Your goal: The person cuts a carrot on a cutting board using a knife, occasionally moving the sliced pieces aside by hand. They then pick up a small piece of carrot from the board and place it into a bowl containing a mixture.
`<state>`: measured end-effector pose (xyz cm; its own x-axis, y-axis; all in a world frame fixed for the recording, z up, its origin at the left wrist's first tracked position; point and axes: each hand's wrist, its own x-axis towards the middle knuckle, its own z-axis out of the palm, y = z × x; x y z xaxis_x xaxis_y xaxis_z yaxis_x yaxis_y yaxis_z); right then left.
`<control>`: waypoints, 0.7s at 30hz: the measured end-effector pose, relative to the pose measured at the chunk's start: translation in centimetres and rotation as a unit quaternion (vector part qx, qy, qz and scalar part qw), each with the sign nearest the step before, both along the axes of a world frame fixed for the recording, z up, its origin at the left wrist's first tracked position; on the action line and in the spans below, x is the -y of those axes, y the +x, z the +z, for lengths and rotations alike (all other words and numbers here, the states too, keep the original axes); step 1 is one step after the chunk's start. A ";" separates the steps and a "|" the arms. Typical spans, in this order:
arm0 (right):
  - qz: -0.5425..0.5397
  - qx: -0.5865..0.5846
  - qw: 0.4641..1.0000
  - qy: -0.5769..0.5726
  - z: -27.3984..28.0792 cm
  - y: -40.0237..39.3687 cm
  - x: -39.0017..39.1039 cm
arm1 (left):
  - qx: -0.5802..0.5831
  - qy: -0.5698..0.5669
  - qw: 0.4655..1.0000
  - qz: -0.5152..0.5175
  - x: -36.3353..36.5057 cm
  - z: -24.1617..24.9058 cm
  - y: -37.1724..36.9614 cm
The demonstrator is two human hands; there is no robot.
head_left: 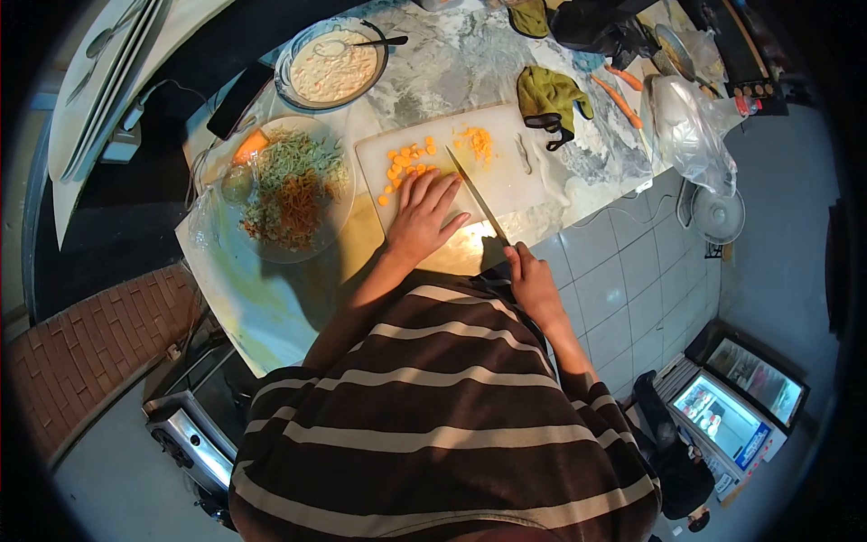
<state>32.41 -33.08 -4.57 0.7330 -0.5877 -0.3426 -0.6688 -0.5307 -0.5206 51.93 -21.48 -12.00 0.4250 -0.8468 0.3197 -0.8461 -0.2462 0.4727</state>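
My right hand (531, 275) is closed round the handle of a long knife (481, 200), whose blade reaches up over a white cutting board (524, 194). On the board my left hand (427, 210) lies with its fingers apart, just left of the blade and below the orange carrot slices (404, 165). Smaller chopped carrot pieces (474, 143) lie beyond the knife tip. To the left stands a large clear plate (341, 217) of shredded green and orange vegetables (293, 185). What lies under my left palm is hidden.
A bowl of creamy mix (332, 68) with a spoon stands behind the plate. A phone (240, 101) lies at the left edge. Green-and-black gloves (553, 98), carrots (621, 101) and a plastic bag (691, 131) are at the right. Another person (677, 470) is at lower right.
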 end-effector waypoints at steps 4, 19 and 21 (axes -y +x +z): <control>0.000 0.011 1.000 0.003 -0.1 -0.1 0.1 | 0.001 -0.001 1.000 0.001 0.0 0.1 0.0; 0.011 -0.024 0.999 -0.024 0.2 0.2 -0.6 | -0.007 -0.002 1.000 0.003 -0.1 0.1 0.0; 0.008 -0.023 1.000 -0.008 0.1 0.1 -0.6 | -0.007 0.000 1.000 0.003 -0.1 0.0 0.1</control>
<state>32.53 -32.48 -4.51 0.7265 -0.5809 -0.3670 -0.6827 -0.5497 -0.4814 51.98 -21.42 -11.99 0.4343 -0.8441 0.3144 -0.8384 -0.2511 0.4839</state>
